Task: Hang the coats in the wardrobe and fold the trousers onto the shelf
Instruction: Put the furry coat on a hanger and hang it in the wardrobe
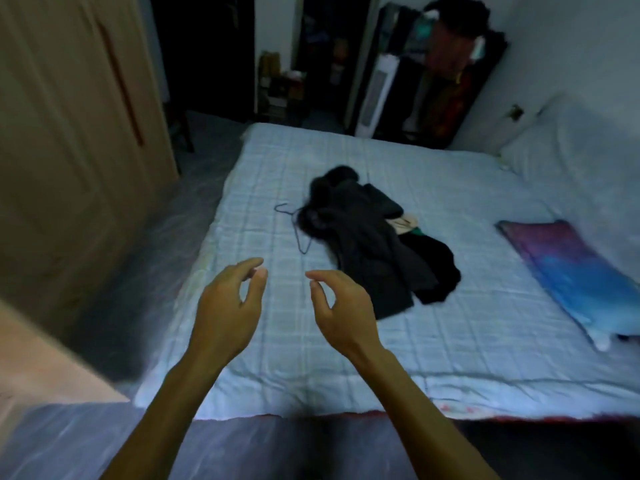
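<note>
Open quilt (pixel 294 341) stretch before clothes pile (pixel 367 244); wire hanger (pixel 298 233) at pile's left; pillow (pixel 571 275) well right.

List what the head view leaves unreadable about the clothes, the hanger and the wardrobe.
Dark clothes pile: head view, dim and blurred; coats and trousers merge, count unclear.
Hanger: head view; pile covers all but hook and one arm.
Wardrobe: head view; door hides the inside, left edge cuts it.
Pale item: head view; mostly under the pile.
</note>
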